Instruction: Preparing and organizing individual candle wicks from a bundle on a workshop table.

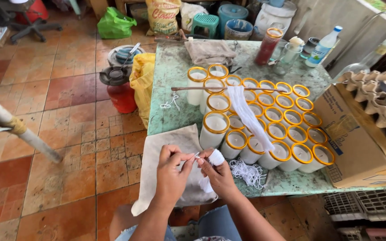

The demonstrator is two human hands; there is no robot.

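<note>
Head view: wick-handling step, judged.
Left hand: pinching wick.
Right hand: clutching wick bundle.
Ahead: candle jars.
Next: steady pinch.

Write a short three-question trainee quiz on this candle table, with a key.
1. True or false: the left hand and right hand meet over the grey cloth at the table's near edge.
2. What lies across the tops of the white candles with gold rims? A) a thin stick and a white strip; B) a spoon; C) a lid.
3. What lies on the green table just right of the right hand?

Key:
1. True; both pinch a thin white string, and the right hand also holds a white bundle.
2. A.
3. A loose pile of white string.
</note>
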